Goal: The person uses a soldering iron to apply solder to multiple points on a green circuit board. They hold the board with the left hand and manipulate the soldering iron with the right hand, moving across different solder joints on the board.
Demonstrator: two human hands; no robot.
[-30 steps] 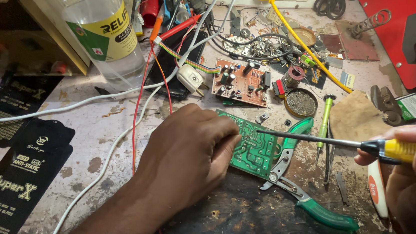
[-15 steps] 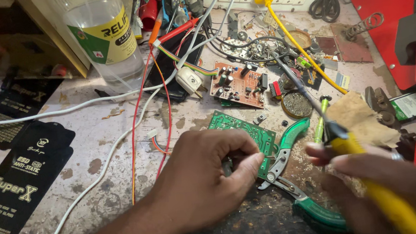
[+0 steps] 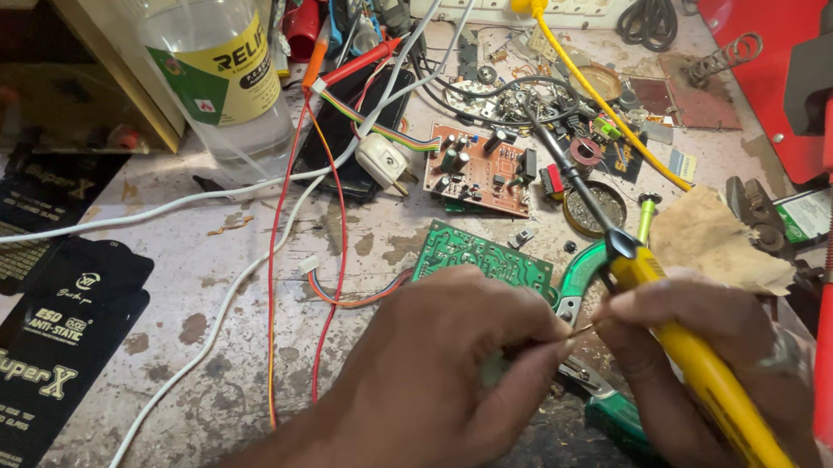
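Since a second ago the right hand (image 3: 709, 359) has swung its yellow-handled screwdriver (image 3: 645, 314) from lying flat to tip-up, long axis slanting toward the bench's far edge; both hands now meet at a thin wire (image 3: 582, 329) near the front edge — the left hand (image 3: 450, 382) pinches it. Light, bendy, easily kinked; best gripped close to its end; it points left to right.

soldering iron (image 3: 694, 360): yellow handle, dark tip tilted up-away | thin wire (image 3: 580, 329): just right of green circuit board (image 3: 479, 256), pinched
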